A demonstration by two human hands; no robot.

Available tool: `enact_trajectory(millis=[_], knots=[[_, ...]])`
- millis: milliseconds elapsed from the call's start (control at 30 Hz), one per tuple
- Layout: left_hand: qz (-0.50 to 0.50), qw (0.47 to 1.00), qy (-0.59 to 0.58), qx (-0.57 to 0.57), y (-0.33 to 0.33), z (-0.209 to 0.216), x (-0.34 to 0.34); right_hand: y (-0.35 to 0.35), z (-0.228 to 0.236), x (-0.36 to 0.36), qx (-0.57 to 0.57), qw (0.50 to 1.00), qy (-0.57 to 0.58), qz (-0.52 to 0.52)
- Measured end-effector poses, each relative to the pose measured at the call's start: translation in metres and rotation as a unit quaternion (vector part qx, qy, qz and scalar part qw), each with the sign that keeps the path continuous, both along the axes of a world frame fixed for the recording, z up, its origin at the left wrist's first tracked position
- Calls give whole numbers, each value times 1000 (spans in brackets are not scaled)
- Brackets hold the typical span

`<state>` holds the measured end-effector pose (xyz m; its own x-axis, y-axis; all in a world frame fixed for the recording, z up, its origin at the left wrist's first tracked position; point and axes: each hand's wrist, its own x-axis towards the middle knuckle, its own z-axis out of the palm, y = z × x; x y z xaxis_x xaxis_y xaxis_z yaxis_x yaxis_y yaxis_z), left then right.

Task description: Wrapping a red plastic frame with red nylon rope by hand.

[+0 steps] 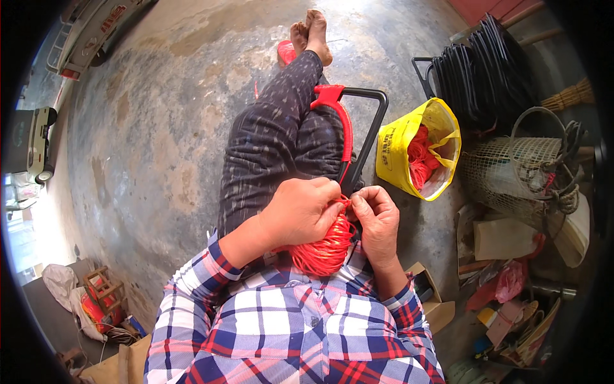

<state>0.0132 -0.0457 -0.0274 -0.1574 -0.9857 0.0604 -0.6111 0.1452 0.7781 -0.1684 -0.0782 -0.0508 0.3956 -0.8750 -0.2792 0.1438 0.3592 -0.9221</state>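
Observation:
A bundle of red cord [322, 255] rests against my lap, below my two hands. My left hand [300, 208] is closed, its fingers curled round the cord at the top of the bundle. Close beside it, my right hand [376, 217] pinches the cord between thumb and fingertips. Over my crossed legs lies a black tubular frame [377, 131]. Red cord is wound tightly along one side of it, and a red woven piece [329, 96] covers its far corner. The frame's near end is partly hidden behind my hands.
At the right stands a yellow bag [395, 157] with red cord inside. Behind it are several stacked black frames [481, 73], a wire mesh basket [502, 169] and a broom [568, 97]. Cardboard [438, 307] lies near my right elbow. A wooden stool [103, 288] is at lower left.

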Motion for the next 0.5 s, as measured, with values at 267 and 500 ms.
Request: enact_trajectory(millis=[267, 500], knots=[[56, 991, 14, -118, 1, 4, -9, 0, 0, -1, 21, 1000, -5, 0], [8, 987, 16, -159, 2, -2, -8, 0, -1, -1, 21, 1000, -10, 1]])
